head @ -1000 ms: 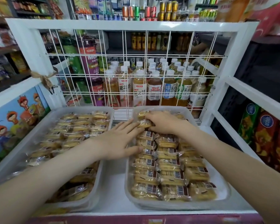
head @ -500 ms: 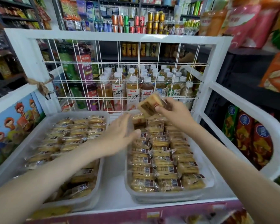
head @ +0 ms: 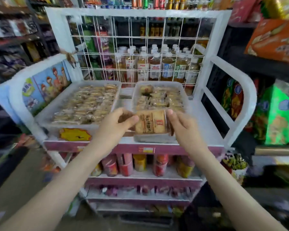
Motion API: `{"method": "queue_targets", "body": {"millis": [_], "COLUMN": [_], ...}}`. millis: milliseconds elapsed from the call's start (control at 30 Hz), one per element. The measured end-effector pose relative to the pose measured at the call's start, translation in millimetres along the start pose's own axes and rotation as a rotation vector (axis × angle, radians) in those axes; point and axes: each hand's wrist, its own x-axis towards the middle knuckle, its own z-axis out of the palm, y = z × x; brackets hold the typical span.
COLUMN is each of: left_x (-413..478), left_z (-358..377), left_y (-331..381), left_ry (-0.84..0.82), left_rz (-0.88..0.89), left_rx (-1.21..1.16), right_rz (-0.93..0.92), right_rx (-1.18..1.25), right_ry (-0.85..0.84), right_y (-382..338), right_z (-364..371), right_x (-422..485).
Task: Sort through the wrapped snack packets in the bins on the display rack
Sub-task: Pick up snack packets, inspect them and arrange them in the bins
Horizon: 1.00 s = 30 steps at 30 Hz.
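Two hands share one clear-wrapped tan biscuit packet with dark printed characters [head: 150,122], held up in the air before the near end of the right translucent plastic bin [head: 157,82]. The left hand [head: 114,126] pinches its left end and the right hand [head: 182,129] its right end, so each grip is clamped on the wrapper. This looks like a check of one packet mid-sort. Keep the pinch on the crimped ends, since the slices inside likely crack under pressure. Turn the packet gently to read the print, then lay it flat in line with the rows. The left translucent plastic bin [head: 45,120] of similar packets sits beside it on the white display rack [head: 140,13], untouched.
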Motion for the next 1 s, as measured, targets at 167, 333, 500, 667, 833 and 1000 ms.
{"method": "queue_targets", "body": {"millis": [167,333,500,667,833,1000], "left_x": [-70,-106,-121,-129,-129,-127], "left_z": [17,14,-2,-28,-42,-39], "left_y": [-8,-33,-46,-59,-63,-66], "left_ry": [-0.053,-0.122,-0.129,-0.116,-0.099,-0.004], "left_rz": [-0.1,-0.101,-0.101,-0.105,-0.128,-0.066], "left_rx": [-0.117,0.012,0.063,0.072,0.031,0.327], "right_rz": [-0.07,0.038,0.13,0.147,0.198,0.224], "right_rx": [-0.131,-0.049,0.132,0.224,0.273,0.237], "right_ry": [0.182,0.224,0.213,0.15,0.144,0.172], "right_y": [23,37,26,20,16,7], "right_z": [13,27,44,67,84,89], "right_x": [-62,-100,-114,-118,-115,-109]}}
